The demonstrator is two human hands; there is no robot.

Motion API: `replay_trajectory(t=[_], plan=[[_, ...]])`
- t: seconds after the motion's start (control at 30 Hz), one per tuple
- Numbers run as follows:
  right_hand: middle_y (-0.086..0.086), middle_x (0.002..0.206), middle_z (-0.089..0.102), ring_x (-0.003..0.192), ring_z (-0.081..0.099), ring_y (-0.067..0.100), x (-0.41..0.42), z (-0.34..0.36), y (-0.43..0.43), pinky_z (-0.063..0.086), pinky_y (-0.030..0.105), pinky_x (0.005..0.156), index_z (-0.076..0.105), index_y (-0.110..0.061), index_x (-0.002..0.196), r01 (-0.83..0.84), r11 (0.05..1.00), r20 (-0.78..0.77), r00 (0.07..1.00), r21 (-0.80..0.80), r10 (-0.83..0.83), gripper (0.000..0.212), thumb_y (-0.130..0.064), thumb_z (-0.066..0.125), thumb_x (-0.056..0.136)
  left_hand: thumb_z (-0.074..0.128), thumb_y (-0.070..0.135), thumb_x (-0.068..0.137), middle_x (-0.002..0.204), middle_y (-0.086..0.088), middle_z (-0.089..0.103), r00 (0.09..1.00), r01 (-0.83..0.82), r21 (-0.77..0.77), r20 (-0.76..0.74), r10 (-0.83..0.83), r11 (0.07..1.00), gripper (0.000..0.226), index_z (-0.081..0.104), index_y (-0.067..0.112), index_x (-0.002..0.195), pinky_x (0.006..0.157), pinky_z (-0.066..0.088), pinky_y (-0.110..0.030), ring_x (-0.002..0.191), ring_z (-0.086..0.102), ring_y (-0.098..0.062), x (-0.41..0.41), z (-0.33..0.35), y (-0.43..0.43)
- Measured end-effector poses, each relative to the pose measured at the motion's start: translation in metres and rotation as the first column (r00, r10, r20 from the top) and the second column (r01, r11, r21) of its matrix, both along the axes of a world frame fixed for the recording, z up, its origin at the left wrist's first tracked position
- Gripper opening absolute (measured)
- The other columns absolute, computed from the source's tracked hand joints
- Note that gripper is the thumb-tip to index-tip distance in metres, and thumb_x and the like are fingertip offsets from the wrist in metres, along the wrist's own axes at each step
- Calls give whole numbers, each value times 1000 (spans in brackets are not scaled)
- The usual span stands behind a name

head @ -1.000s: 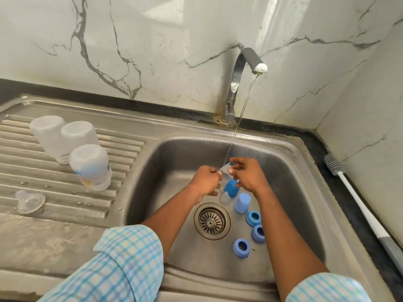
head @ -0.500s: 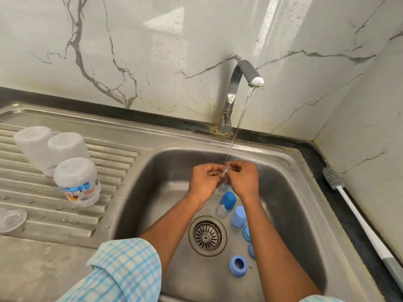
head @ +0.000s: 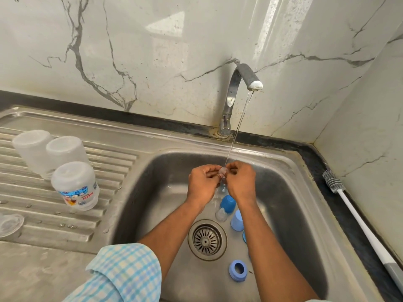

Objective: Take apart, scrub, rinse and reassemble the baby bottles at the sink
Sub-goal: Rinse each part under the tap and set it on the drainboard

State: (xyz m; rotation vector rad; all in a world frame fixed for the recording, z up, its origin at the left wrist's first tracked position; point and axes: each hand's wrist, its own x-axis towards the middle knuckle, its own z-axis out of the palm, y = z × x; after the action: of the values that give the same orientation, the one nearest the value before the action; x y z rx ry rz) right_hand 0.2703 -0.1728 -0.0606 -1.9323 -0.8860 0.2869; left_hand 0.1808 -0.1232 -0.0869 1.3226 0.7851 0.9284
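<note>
My left hand [head: 204, 184] and my right hand [head: 241, 182] meet over the sink basin [head: 152, 192], both pinching a small clear teat [head: 223, 171] under the thin stream from the tap [head: 235, 83]. Below them in the basin lie a dark blue cap [head: 227, 203], another clear teat [head: 220, 215], a light blue cap [head: 237, 220] and a blue screw ring [head: 238, 270]. Three clear bottle bodies stand upside down on the drainboard: two plain ones [head: 32, 149] [head: 66, 152] and a printed one [head: 76, 186].
A clear teat [head: 9, 224] rests at the left edge of the ribbed drainboard [head: 109, 162]. A bottle brush with a white handle [head: 357, 216] lies on the dark counter strip to the right. The drain strainer [head: 207, 239] sits mid-basin. Marble walls close the back and right.
Both hands rose slightly and drew closer together around the teat under the stream. The view tilted so the drainboard items shifted left.
</note>
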Motion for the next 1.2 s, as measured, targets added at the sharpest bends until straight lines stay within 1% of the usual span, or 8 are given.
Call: replay_trajectory(t=[0.1, 0.27, 0.4, 0.6, 0.7, 0.83, 1.03, 1.2], plan=[[6, 103, 73, 92, 70, 15, -3, -1, 1, 60, 38, 86, 69, -9, 116, -112, 994, -19, 994, 5, 112, 29, 2, 61, 90, 64, -8, 88, 93, -8, 76, 999, -43, -11, 12, 43, 999, 24, 73, 9, 104, 79, 59, -29, 87, 73, -18, -1, -3, 5], [-4, 77, 72, 71, 69, 8, 2, 3, -3, 58, 26, 69, 76, -12, 94, -27, 999, 25, 999, 27, 27, 12, -5, 69, 88, 65, -5, 88, 94, -8, 76, 999, 18, -7, 29, -17, 1000, 23, 73, 7, 106, 81, 59, -30, 89, 73, -19, 1, -3, 4], [-5, 69, 68, 65, 68, 8, 2, 4, -5, 60, 29, 66, 74, -14, 82, 17, 1000, 71, 997, -15, -16, 11, -4, 73, 84, 63, 1, 92, 94, 1, 76, 997, 55, 87, -54, -50, 995, 25, 73, 14, 110, 80, 56, -21, 89, 70, -8, 6, -3, 0], [0, 83, 71, 78, 67, 7, 3, 7, -7, 53, 18, 69, 75, -11, 95, -168, 979, 6, 985, -112, 170, 18, 0, 63, 90, 61, 4, 93, 87, 4, 76, 989, 16, 141, -145, 4, 990, 22, 78, 17, 101, 80, 58, -28, 85, 72, -9, 6, -6, 3], [4, 86, 73, 82, 70, 13, 1, 8, -6, 58, 23, 77, 76, -9, 94, -207, 973, -35, 978, -105, 204, 22, 7, 62, 88, 65, 2, 90, 78, 1, 75, 981, -45, 152, -180, 73, 987, 18, 79, 12, 94, 67, 56, -23, 72, 70, -9, 3, -7, 5], [6, 77, 72, 74, 72, 20, 7, 10, -8, 62, 32, 71, 70, -14, 80, -121, 992, -126, 985, -21, 117, 14, -1, 77, 81, 72, 3, 86, 77, -3, 75, 974, -88, 122, -199, 111, 989, 10, 78, 10, 89, 69, 62, -36, 73, 73, -21, 2, -5, 8], [2, 102, 69, 94, 69, 17, 11, 10, -8, 60, 37, 82, 63, -18, 113, -36, 998, -241, 969, 52, 47, 41, -40, 78, 82, 58, -8, 92, 81, -8, 74, 989, 130, -152, 88, -118, 980, 18, 72, 3, 94, 66, 59, -25, 76, 73, -16, 1, 12, -3], [8, 82, 75, 78, 73, 23, 17, 12, -14, 62, 34, 74, 72, -9, 92, -108, 990, -340, 931, 92, 133, 18, -26, 77, 85, 53, -2, 97, 88, -13, 74, 950, 269, -305, 241, -199, 914, 19, 69, 0, 109, 74, 61, -30, 82, 72, -20, -1, 9, 1]])
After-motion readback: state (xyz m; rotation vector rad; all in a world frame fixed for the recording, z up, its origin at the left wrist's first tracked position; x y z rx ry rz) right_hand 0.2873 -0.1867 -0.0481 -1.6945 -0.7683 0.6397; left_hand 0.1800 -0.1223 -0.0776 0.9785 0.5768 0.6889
